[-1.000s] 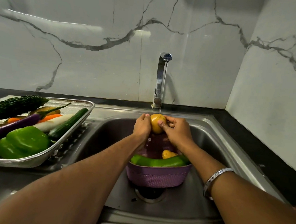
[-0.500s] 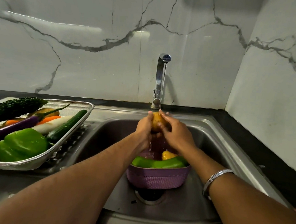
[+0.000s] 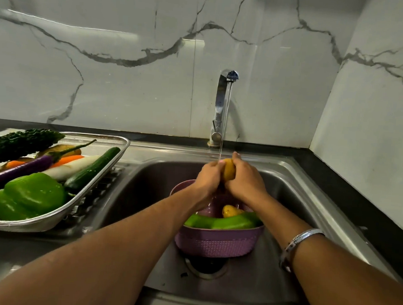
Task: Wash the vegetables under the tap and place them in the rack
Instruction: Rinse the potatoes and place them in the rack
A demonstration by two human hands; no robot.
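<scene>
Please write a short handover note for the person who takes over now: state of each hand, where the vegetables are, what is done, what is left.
Left hand and right hand: both grip one yellow potato under the running tap, above the sink.
Rack, left of the sink, holds bitter gourd, eggplant, carrot, white radish, cucumber, green pepper.
Purple basket in the sink holds a green vegetable and another potato.
Left: put this potato in the rack, then wash both basket items.
</scene>
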